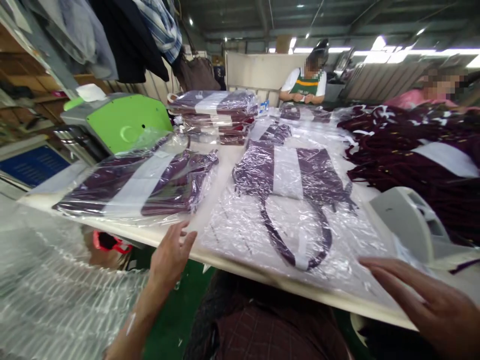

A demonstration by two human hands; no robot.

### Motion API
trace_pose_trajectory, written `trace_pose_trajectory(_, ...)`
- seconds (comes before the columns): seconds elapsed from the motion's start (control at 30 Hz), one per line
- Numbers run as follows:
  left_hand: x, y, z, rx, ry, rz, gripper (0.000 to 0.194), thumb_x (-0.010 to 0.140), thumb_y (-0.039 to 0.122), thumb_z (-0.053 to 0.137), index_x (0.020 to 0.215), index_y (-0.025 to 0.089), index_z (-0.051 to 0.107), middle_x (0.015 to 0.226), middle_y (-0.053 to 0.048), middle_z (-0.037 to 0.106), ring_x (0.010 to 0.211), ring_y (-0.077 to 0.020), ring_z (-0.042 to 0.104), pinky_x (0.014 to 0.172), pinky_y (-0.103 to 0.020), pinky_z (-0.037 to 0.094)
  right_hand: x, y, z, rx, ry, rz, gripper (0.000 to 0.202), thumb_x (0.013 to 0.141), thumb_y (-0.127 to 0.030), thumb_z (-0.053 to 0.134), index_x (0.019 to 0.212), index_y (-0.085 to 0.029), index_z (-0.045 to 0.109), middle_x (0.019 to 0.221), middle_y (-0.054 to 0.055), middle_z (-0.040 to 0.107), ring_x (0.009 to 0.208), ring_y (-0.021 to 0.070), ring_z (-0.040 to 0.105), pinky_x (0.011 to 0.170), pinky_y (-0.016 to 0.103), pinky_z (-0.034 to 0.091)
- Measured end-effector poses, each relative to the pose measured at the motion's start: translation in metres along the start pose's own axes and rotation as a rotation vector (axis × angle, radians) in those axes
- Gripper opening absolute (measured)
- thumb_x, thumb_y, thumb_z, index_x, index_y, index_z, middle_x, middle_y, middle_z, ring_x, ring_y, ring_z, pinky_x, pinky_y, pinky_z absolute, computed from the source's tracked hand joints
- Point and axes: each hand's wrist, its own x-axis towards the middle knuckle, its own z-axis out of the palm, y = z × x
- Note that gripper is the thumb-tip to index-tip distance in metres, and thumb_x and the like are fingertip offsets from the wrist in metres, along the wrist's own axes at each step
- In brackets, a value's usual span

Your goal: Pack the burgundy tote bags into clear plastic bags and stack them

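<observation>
In front of me a folded maroon fabric piece (318, 172) with a white paper band (287, 172) lies in a clear plastic bag (232, 232). Its strap loop (268, 227) points toward me, with a white tag at the bottom. My left hand (170, 257) hovers at the table's front edge, fingers apart and holding nothing. To its upper left is a second bagged maroon piece (168, 187), also with a white band. My right hand (431, 300) is over the table's right side, fingers stretched out, beside the bag's right edge. No object shows in it.
A green machine (127, 122) stands at the left, near a stack of bagged pieces (217, 117). Loose maroon fabric (397, 155) heaps at the right behind a grey dispenser-like device (408, 225). Clear plastic bags (67, 285) hang lower left. Two people work across the table.
</observation>
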Motion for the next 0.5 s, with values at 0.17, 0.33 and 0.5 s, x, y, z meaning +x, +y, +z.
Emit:
trace_pose_trajectory(0.17,0.063,0.047,0.021,0.166,-0.292,-0.067,0.040,0.089,0.059,0.054,0.092,0.020,0.064,0.086,-0.007,0.072,0.086,-0.0264,0.068,0.075,-0.034,0.047,0.137,-0.109,0.104,0.298,-0.308,-0.172,0.056,0.101,-0.053,0.046,0.146,-0.021,0.056,0.153,0.010,0.053,0.142,0.0294,0.049,0.118,0.050,0.040)
trace_pose_trajectory(0.33,0.066,0.043,0.026,0.149,-0.370,-0.018,0.029,0.086,0.043,0.052,0.067,0.022,0.050,0.069,-0.002,0.062,0.071,-0.0205,0.061,0.065,-0.030,0.041,0.162,-0.141,0.182,0.263,-0.632,-0.278,0.076,0.096,-0.057,0.057,0.154,-0.010,0.044,0.162,0.021,0.037,0.153,0.0355,0.029,0.125,0.054,0.022)
trace_pose_trajectory(0.5,0.050,0.034,0.024,-0.428,-0.366,-0.197,0.053,0.078,0.060,0.057,0.111,0.020,0.052,0.068,0.003,0.061,0.060,-0.0202,0.062,0.052,-0.028,0.047,0.162,-0.131,0.190,0.442,-0.550,-0.175,0.083,0.101,-0.064,0.041,0.159,-0.005,0.032,0.166,0.022,0.028,0.155,0.0304,0.024,0.127,0.047,0.021)
